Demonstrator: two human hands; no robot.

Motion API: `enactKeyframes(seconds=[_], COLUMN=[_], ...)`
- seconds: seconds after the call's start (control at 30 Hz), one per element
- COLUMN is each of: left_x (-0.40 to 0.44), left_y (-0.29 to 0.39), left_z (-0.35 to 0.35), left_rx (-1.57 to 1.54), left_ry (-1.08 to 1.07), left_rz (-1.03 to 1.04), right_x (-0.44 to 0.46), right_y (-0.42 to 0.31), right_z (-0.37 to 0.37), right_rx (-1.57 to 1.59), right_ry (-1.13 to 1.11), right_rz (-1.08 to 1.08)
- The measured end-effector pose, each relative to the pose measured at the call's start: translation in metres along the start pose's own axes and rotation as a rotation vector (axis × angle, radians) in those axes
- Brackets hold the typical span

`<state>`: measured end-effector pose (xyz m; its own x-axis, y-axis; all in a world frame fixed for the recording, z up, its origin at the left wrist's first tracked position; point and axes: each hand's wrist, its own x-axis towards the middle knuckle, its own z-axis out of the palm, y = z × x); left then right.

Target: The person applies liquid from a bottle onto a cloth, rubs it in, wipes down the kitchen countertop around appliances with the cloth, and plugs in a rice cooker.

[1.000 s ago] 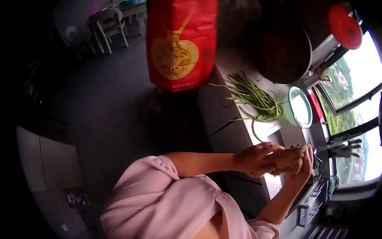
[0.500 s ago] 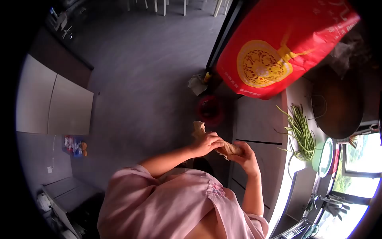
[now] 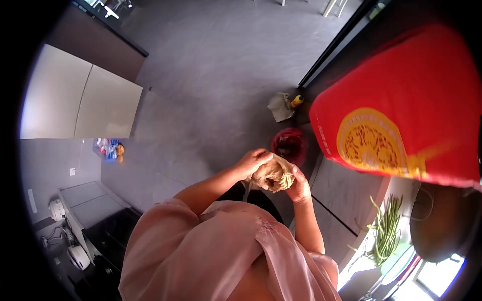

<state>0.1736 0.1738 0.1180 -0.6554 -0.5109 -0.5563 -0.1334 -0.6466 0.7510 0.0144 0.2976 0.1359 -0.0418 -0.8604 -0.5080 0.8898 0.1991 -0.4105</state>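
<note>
In front of my pink-clad chest, both my hands hold a soft tan crumpled bundle [image 3: 273, 174], with folds and a ragged edge on its right side. Whether it is cloth or something else I cannot make out. My left hand [image 3: 256, 163] grips its upper left side, thumb on top. My right hand [image 3: 299, 186] clasps the right side, its thumb along the edge and the other fingers mostly hidden behind. Just beyond the bundle, a dark red bin [image 3: 289, 143] stands on the floor.
A large red bag [image 3: 442, 100] with a yellow emblem looms at right. Below it are long green beans [image 3: 386, 236], a pale green basin [image 3: 399, 262] and a dark round pan-like object [image 3: 439, 220]. A yellow-capped bottle [image 3: 297, 101] stands by a pale bag [image 3: 281, 107]. White cabinets [image 3: 108, 103] stand left.
The bundle went from a long, stretched shape to a rounder, gathered one, and my hands came closer together. The head view turned, shifting the red bag and the counter things lower.
</note>
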Motion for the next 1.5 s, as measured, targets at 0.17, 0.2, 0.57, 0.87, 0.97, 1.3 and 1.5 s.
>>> enactKeyframes(seconds=[0.17,0.2,0.57,0.87,0.97,1.3,1.5], left_x=[0.05,0.066,0.258,0.474,0.572,0.706,0.63], left_y=[0.006,-0.007,0.019,-0.037,-0.093,-0.184,-0.105], left_z=[-0.042,-0.05,-0.159,-0.17,-0.141,-0.093,-0.113], left_rx=[0.055,0.064,0.596,1.157,1.166,0.872,0.544], left_ry=[0.01,0.058,-0.226,-0.275,-0.199,-0.052,-0.189], left_rz=[-0.142,-0.076,-0.072,0.062,0.162,0.321,0.354], right_x=[0.051,0.064,0.184,0.228,0.231,0.196,0.245], right_y=[-0.003,-0.005,0.002,0.031,0.04,0.084,0.043], right_z=[-0.006,-0.007,-0.01,-0.071,-0.098,-0.151,-0.114], right_rx=[-0.329,-0.333,-0.01,0.187,0.343,0.589,0.362], right_ry=[0.169,0.171,0.366,0.431,0.526,0.693,0.619], right_rz=[0.185,0.193,0.002,0.089,0.12,0.119,0.09])
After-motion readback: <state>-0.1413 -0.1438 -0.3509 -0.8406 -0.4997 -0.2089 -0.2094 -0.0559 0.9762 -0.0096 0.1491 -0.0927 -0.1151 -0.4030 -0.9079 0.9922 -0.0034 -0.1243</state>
